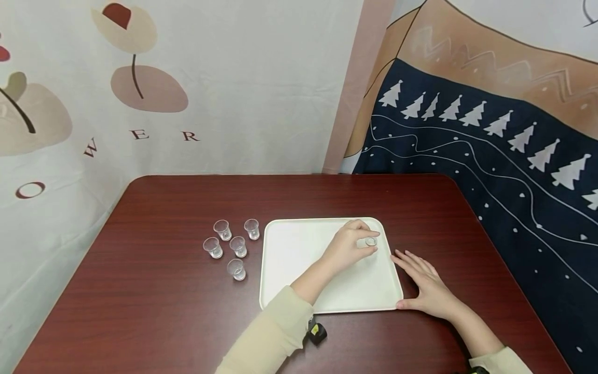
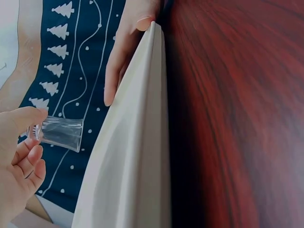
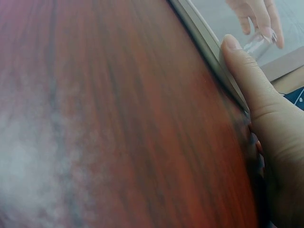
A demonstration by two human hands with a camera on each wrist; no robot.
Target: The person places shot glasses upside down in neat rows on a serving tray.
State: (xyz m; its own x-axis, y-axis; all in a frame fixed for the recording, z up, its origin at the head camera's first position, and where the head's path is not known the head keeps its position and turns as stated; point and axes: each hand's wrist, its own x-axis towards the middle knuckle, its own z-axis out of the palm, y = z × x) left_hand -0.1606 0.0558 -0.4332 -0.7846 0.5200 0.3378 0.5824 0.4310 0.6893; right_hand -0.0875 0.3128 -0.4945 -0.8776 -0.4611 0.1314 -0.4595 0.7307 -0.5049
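Note:
My left hand (image 1: 348,248) is over the right part of the white tray (image 1: 299,259), pinching a small clear cup (image 1: 371,241) between thumb and fingers. In the left wrist view that cup (image 2: 61,133) is held by its base end, its wide rim pointing away from the hand (image 2: 16,161). My right hand (image 1: 430,285) lies at the tray's right edge with fingers spread and thumb at the near right corner. The right wrist view shows the thumb (image 3: 251,80) against the tray's rim (image 3: 209,42).
Several clear cups stand upright left of the tray, among them one at the back (image 1: 252,229) and one nearest the front (image 1: 236,269). The dark red table (image 1: 154,291) meets patterned cloths behind and at the right.

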